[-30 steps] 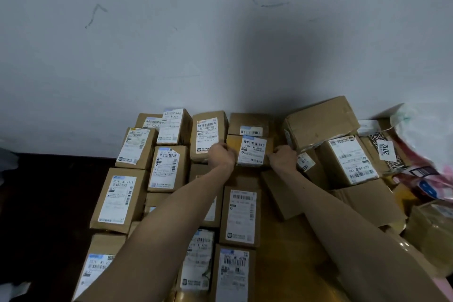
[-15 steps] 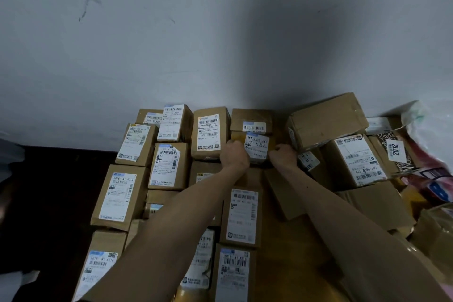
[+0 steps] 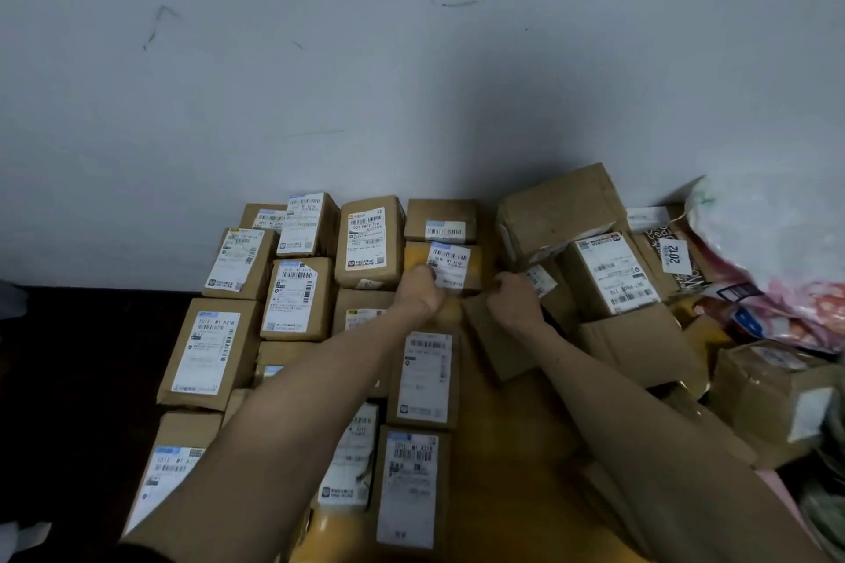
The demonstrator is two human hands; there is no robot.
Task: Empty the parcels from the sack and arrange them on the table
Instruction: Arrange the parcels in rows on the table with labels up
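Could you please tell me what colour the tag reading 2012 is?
White with black digits; the 2012 tag shows best in the head view.

Both arms reach forward, left hand (image 3: 418, 292) and right hand (image 3: 513, 298) curled.

**Rows at left, pile at right**

Parcels (image 3: 210, 352) lie in rows on the left of the surface (image 3: 494, 462), the far row against the wall (image 3: 411, 82). A small parcel (image 3: 450, 265) sits in the 2nd row, with the left hand (image 3: 418, 293) at its left and the right hand (image 3: 514, 295) at its right. Further right lies a pile of boxes (image 3: 558, 210), then the sack (image 3: 777, 251).
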